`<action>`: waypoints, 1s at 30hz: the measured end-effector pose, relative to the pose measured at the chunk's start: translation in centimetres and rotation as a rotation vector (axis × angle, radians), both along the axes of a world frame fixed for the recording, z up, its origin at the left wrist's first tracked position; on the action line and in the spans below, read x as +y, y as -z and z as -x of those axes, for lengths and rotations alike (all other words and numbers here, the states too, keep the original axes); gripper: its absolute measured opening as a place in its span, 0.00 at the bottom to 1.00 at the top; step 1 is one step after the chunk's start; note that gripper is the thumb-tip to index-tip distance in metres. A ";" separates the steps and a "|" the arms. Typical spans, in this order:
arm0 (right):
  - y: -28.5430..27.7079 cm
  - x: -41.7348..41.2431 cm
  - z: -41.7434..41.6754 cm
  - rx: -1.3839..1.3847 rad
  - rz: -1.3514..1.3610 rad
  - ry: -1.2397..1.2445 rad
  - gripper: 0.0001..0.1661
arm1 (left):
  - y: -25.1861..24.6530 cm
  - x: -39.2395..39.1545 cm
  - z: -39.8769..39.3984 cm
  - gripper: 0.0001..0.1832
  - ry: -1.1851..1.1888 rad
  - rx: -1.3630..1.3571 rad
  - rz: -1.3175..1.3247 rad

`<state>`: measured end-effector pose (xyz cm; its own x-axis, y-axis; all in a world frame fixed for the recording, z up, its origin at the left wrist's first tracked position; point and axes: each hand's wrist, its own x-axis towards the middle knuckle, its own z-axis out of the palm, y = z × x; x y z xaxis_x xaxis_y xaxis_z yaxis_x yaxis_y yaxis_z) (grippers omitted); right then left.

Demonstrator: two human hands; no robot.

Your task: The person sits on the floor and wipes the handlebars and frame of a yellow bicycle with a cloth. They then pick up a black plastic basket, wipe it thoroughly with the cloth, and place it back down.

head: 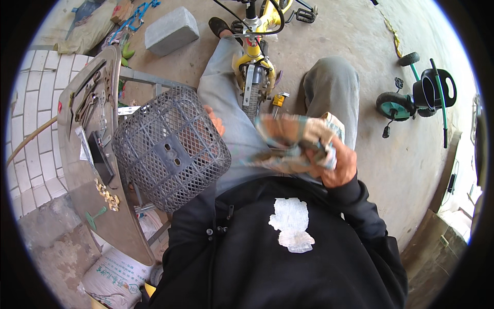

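A black plastic mesh bicycle basket (172, 150) is held bottom side up on the left; my left hand (215, 120) is behind and inside it, with fingers showing past its right edge. My right hand (335, 164) grips a crumpled, patterned cloth (301, 135), blurred, above my lap. Between my legs stands a small yellow bicycle (254, 48), its front wheel towards me and a perforated metal strip (249, 85) beside the wheel. A tool with a yellow part (278, 101) lies by the wheel.
At the left, a metal-topped table (127, 231) bears wrenches (87, 102), a black phone-like object (99, 158) and small yellowish pieces (107, 195). A grey block (172, 31) sits on the floor beyond. A green and black child's tricycle (418, 90) stands at the right. A filled sack (115, 278) lies lower left.
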<state>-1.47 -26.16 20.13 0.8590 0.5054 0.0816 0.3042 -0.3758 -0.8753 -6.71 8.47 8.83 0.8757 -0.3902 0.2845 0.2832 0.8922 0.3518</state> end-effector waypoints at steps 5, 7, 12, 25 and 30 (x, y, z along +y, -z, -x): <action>-3.8 8.2 -2.1 0.375 -0.491 0.080 0.24 | -0.6 1.0 1.2 0.26 -0.028 0.000 -0.008; -4.5 11.6 -1.6 0.137 -0.695 -0.142 0.23 | -1.2 1.6 2.3 0.26 -0.085 0.030 -0.037; -3.7 15.3 1.5 -0.497 -0.349 -0.613 0.29 | -0.8 1.8 4.4 0.25 -0.328 0.231 -0.142; 4.1 16.0 -4.0 0.176 -0.262 -0.158 0.20 | 5.3 -3.3 2.1 0.23 -0.809 0.704 -1.221; 1.3 15.3 2.3 0.125 -0.213 -0.485 0.22 | 5.9 -3.0 3.7 0.23 -0.808 0.716 -1.309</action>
